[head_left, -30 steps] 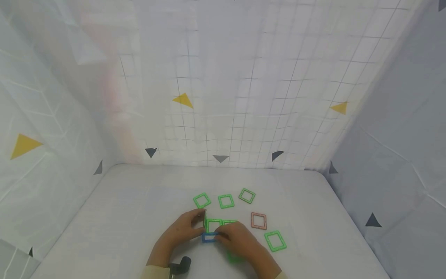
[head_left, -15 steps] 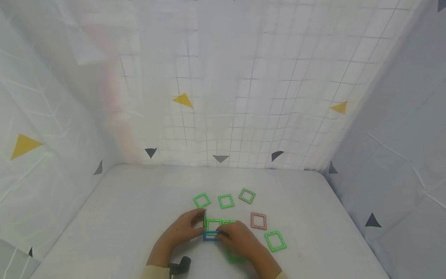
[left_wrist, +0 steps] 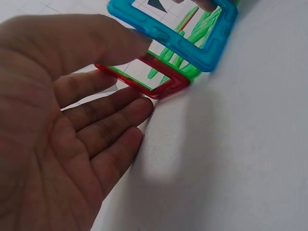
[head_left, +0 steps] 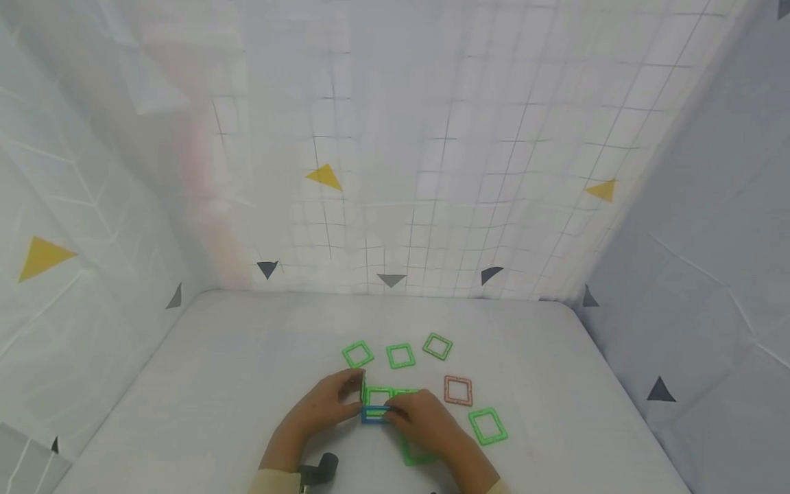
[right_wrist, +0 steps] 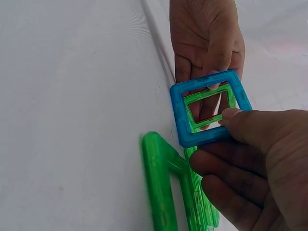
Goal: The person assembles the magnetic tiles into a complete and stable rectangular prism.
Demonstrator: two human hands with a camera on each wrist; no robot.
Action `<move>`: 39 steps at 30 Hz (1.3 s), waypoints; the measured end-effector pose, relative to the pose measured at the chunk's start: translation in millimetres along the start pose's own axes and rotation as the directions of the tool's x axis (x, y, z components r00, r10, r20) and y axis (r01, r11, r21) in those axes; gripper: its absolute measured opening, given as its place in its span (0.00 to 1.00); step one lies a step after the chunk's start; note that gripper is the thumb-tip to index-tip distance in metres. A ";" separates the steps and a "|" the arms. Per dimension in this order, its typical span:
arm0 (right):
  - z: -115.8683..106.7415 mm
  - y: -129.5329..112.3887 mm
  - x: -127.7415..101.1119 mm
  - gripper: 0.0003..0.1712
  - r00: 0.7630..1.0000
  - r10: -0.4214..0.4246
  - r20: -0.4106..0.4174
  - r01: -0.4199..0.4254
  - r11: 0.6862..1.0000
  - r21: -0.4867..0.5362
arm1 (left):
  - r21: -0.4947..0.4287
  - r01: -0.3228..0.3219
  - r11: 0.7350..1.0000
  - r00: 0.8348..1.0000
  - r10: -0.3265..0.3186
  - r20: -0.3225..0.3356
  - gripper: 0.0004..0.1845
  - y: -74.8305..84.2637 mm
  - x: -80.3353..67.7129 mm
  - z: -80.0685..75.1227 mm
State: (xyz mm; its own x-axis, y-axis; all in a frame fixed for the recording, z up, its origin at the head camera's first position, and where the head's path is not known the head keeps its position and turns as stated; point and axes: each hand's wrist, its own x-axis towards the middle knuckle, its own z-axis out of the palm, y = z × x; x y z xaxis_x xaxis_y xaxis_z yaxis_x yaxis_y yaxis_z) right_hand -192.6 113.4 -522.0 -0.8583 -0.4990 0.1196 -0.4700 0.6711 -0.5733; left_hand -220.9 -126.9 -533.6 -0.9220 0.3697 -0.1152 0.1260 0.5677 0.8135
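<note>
Between my two hands is a blue square magnetic tile [right_wrist: 179,113], a hollow frame tilted up near the near end of a joined group. My right hand [head_left: 427,422] pinches its right side, thumb on the face and fingers behind. My left hand [head_left: 324,405] holds an upright red magnetic tile [left_wrist: 166,91] by its edges, thumb near, fingers along its outer side. Against the red one stands a green magnetic tile [right_wrist: 190,111]. Flat green tiles [head_left: 379,389] lie beside this wall, partly hidden by my right hand. Another green tile [head_left: 420,462] shows under my right wrist.
Beyond the group lie loose green tiles [head_left: 400,346] in a row. To the right are a red tile [head_left: 458,379] and a further green tile [head_left: 489,441]. The white table [head_left: 247,343] meets pale cloth walls [head_left: 395,206] at the back and sides.
My right hand has moved the blue tile slightly away from me and a little right, closer to the upright tiles. My left hand has stayed in place.
</note>
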 end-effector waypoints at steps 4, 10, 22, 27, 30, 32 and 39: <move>0.8 0.7 0.0 0.07 1.000 -0.010 -0.011 0.010 1.000 0.005 | 0.002 -0.002 1.000 1.000 0.002 0.001 0.36 -0.5 0.3 0.0; 2.6 2.4 0.9 0.07 1.000 -0.003 -0.020 0.003 1.000 -0.004 | 0.003 0.000 1.000 1.000 0.000 0.005 0.37 -1.0 0.6 0.0; 2.4 2.6 1.2 0.07 0.999 0.027 -0.025 -0.028 0.999 -0.017 | 0.021 0.005 1.000 1.000 -0.005 -0.004 0.37 -0.9 0.5 -0.2; 2.7 2.8 1.1 0.07 0.999 0.029 -0.024 -0.029 0.999 -0.013 | 0.007 0.004 1.000 1.000 -0.004 0.002 0.37 -1.2 0.5 -0.3; 2.9 2.8 1.2 0.07 0.999 0.026 -0.026 -0.026 1.000 -0.012 | 0.010 -0.001 1.000 1.000 0.001 -0.001 0.37 -1.1 0.5 -0.2; 3.1 2.6 1.3 0.07 0.999 0.027 -0.028 -0.027 1.000 -0.012 | 0.011 -0.003 1.000 1.000 0.003 -0.003 0.37 -0.7 0.5 -0.2; 3.2 2.0 1.3 0.07 0.999 0.038 -0.037 -0.039 0.999 -0.024 | 0.009 -0.003 1.000 1.000 0.003 -0.004 0.37 0.3 -0.1 -0.7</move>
State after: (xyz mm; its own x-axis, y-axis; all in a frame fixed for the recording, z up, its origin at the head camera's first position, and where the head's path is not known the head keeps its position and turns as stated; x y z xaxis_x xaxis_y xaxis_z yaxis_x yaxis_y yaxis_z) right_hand -194.0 112.3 -525.6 -0.8826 -0.4524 0.1278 -0.4411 0.7031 -0.5578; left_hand -221.1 -127.2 -533.0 -0.9229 0.3688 -0.1108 0.1321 0.5735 0.8085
